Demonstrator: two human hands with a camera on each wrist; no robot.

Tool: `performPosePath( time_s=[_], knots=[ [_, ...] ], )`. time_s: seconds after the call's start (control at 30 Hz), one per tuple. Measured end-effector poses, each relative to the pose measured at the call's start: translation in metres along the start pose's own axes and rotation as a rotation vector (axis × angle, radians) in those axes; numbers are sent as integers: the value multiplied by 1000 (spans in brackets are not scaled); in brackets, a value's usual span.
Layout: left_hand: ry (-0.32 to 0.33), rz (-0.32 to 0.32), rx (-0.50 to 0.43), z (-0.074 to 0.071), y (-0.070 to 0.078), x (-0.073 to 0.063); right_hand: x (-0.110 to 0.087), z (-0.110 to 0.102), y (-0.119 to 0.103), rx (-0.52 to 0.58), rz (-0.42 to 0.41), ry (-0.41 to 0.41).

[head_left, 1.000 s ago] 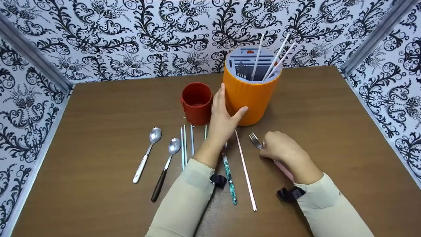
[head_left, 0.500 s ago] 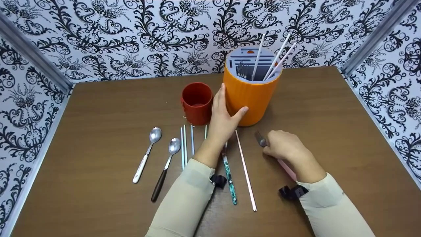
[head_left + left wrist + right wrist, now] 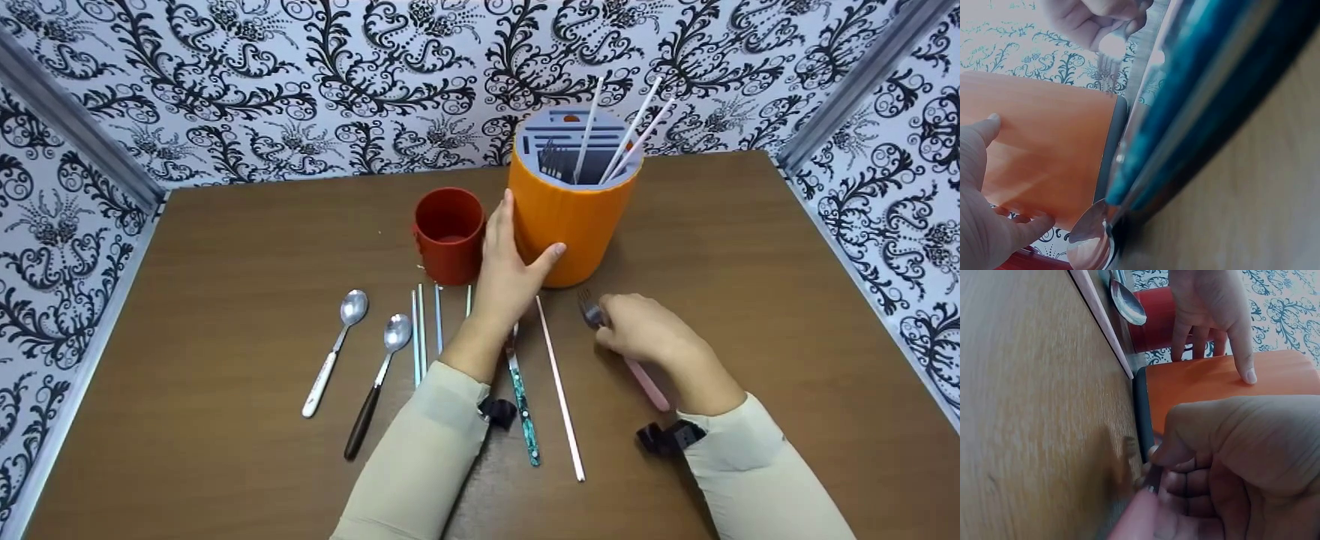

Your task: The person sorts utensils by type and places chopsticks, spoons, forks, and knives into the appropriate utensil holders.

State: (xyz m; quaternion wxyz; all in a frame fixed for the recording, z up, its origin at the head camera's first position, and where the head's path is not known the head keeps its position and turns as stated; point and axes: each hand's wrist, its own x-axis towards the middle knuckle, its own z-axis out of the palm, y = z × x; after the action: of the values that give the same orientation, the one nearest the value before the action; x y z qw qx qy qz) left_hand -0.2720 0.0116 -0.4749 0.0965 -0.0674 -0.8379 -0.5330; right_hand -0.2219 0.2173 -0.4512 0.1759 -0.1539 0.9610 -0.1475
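My left hand (image 3: 511, 281) rests against the left side of an orange utensil holder (image 3: 574, 229), its thumb and fingers spread on the wall. The holder's grey slotted top carries several pale chopsticks (image 3: 636, 131) and forks (image 3: 553, 159). To the right, my right hand (image 3: 651, 330) pinches a fork by its neck. This fork's pink handle (image 3: 646, 384) points toward me and its tines toward the holder. In the right wrist view, thumb and fingertips meet on the fork's metal neck (image 3: 1153, 479). A red cup (image 3: 450, 240) stands beside my left hand.
Two spoons (image 3: 362, 420) lie at the left, one white-handled, one dark-handled. Several pale chopsticks (image 3: 417, 337) lie partly under my left forearm. A teal-handled utensil (image 3: 525, 412) and a pink chopstick (image 3: 561, 390) lie between the forearms. Patterned walls (image 3: 300, 90) surround the table.
The fork in my right hand has shifted slightly right and up, and its tines have turned. More of its pink handle now shows. My left hand and the holder stay in place.
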Motion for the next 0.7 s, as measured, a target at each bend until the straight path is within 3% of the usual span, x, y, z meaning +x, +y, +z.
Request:
performPosePath(
  time_s=[0.37, 0.7],
  knots=[
    [10, 12, -6, 0, 0, 1, 0, -8, -1, 249, -90, 61],
    [9, 7, -7, 0, 1, 0, -9, -18, -1, 623, -271, 156]
  ],
)
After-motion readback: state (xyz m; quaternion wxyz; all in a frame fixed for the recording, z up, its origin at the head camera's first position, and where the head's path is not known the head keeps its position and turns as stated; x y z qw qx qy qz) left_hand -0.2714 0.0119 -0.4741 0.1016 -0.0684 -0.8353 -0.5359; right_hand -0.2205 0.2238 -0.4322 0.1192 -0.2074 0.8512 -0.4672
